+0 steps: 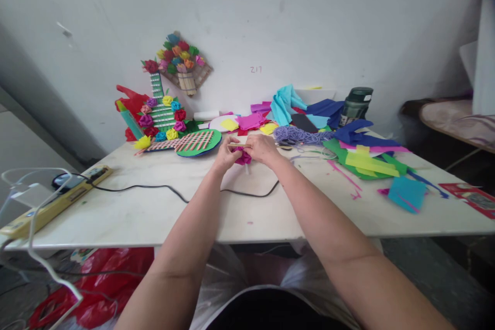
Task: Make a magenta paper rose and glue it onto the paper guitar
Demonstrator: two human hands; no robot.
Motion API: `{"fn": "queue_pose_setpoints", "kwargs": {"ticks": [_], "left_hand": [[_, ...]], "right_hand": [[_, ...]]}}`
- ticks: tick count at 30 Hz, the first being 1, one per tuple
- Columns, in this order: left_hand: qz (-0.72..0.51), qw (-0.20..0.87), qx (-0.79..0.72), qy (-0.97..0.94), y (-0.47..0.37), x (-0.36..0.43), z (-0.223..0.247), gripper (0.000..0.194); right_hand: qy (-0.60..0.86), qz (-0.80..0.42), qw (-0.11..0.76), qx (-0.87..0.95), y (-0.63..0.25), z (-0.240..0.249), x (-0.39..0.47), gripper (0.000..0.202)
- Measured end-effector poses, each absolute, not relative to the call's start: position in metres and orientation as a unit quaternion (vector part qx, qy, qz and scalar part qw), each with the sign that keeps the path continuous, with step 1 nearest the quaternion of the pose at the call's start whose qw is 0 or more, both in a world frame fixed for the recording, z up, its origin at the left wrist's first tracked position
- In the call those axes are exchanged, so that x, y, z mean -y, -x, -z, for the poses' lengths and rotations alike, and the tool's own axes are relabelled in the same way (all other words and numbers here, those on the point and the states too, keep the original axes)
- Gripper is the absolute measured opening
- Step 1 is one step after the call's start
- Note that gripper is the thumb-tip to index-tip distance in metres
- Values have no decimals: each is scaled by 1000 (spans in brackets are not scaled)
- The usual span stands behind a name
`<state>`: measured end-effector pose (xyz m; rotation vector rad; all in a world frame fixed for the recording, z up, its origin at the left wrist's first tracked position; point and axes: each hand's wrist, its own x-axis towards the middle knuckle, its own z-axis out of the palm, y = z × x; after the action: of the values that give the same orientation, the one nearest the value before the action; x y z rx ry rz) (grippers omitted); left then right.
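My left hand (227, 155) and my right hand (263, 149) meet over the middle of the table, fingers closed. A thin pale stick (240, 145) runs level between their fingertips. Just below it, magenta crepe paper (243, 157) is bunched up between the hands; my fingers partly cover it, so how it joins the stick cannot be made out. Left of my left hand lies a green oval board (217, 139) with a lattice of pinkish sticks (193, 142). A tangle of purple yarn (299, 135) sits beyond my right hand.
Paper-flower decorations (162, 116) stand against the wall at left. Coloured paper sheets (251, 121) and a dark bottle (355, 105) line the back. Paper scraps (408, 193) lie at right. A black cable (147, 186) crosses the table from a power strip (58, 203).
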<state>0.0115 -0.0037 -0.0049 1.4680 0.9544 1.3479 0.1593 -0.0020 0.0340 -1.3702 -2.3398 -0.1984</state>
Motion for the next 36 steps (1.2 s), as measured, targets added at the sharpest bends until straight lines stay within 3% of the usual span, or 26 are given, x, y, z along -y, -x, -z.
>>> {"fn": "queue_pose_setpoints", "kwargs": {"ticks": [23, 29, 36], "left_hand": [[-546, 460, -386, -584, -10, 3, 4, 44], [-583, 482, -363, -544, -7, 2, 4, 46], [-644, 492, -355, -466, -3, -5, 6, 46]], "right_hand": [[479, 56, 235, 844, -160, -30, -2, 25], [493, 23, 304, 815, -166, -32, -2, 29], [544, -93, 325, 768, -175, -34, -9, 27]]}}
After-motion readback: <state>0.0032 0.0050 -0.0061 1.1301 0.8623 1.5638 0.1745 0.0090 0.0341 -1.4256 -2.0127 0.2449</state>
